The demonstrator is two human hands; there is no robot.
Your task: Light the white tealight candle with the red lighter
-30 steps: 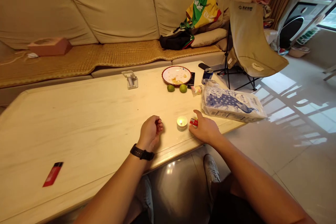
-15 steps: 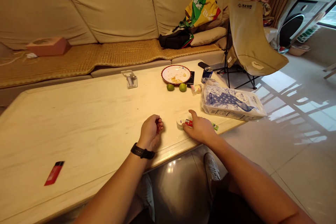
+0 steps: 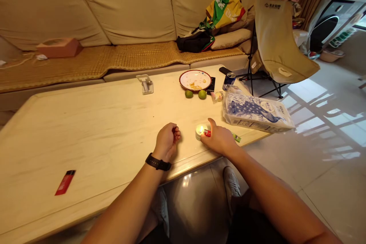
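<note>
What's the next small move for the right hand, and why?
Probably ease the right hand back from the tea-light candle, keeping the red lighter in its grip. A flame already shows at the candle, and the lighter sits right beside it, so holding it there seems to add little but heat near the fingers.

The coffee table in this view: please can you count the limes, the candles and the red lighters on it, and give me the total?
Limes: 2
Tea candle: 1
Red lighters: 2 (one lying on the table top, one in the right hand)
Total: 5
</note>
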